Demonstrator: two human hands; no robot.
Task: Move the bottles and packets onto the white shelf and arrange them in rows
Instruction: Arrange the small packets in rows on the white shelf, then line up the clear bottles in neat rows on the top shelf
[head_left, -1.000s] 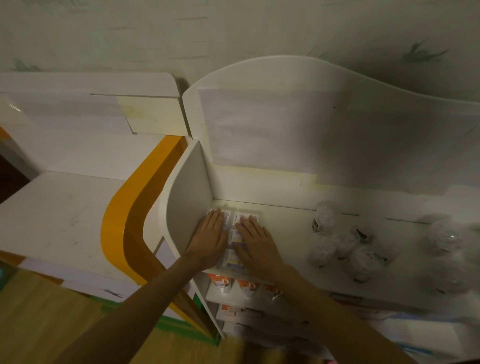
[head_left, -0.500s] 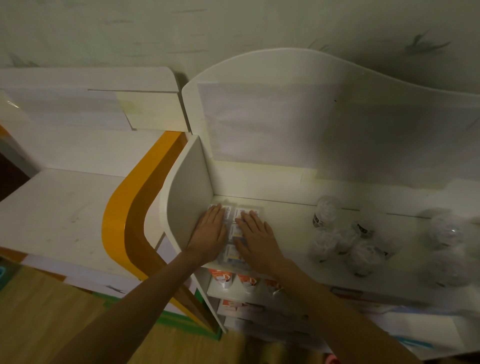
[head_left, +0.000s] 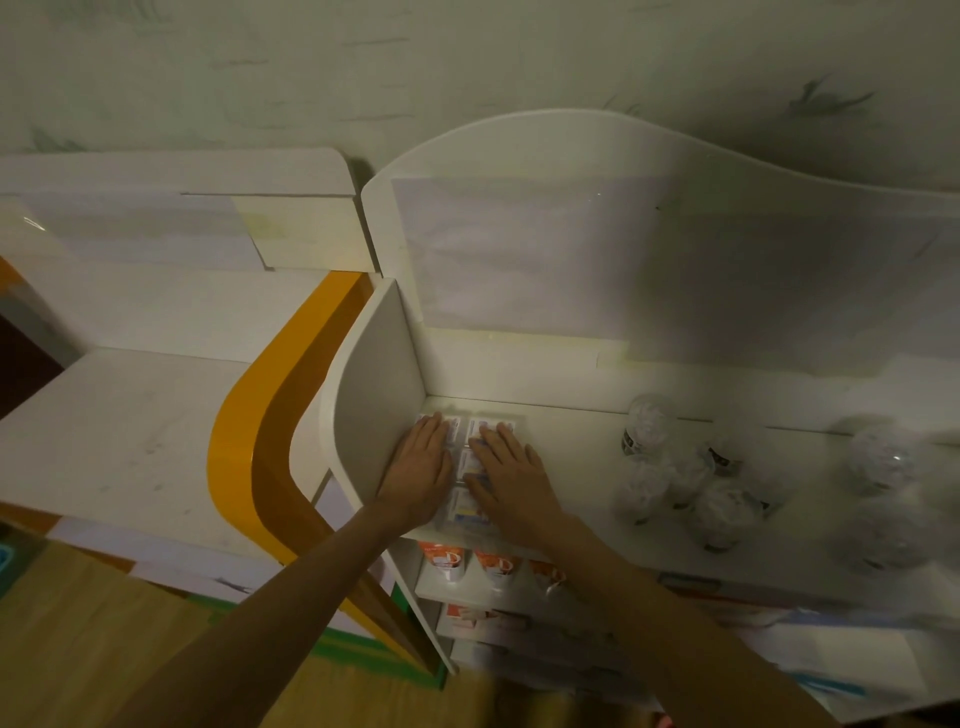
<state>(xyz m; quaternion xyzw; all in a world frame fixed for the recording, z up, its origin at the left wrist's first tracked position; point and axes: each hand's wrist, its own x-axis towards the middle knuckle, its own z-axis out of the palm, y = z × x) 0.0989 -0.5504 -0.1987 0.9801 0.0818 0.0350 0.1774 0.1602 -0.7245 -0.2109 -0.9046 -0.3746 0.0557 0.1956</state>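
Several flat white packets (head_left: 467, 470) lie in two rows in the left corner of the white shelf (head_left: 576, 452), against its side panel. My left hand (head_left: 421, 467) rests flat, palm down, on the left row. My right hand (head_left: 511, 473) rests flat on the right row, fingers spread a little. Both hands cover most of the packets. Several clear round-capped bottles (head_left: 680, 478) stand in a loose cluster on the same shelf to the right, with more bottles (head_left: 880, 462) further right.
Lower tiers of the shelf hold orange-labelled tubes (head_left: 470, 561) and boxes. A white and orange cabinet (head_left: 130, 415) stands to the left, with its curved orange edge (head_left: 244, 447) beside the shelf's side panel. Wooden floor lies below.
Both hands stay flat on the packets in the same spot. The view has shifted slightly; nothing else has visibly moved.
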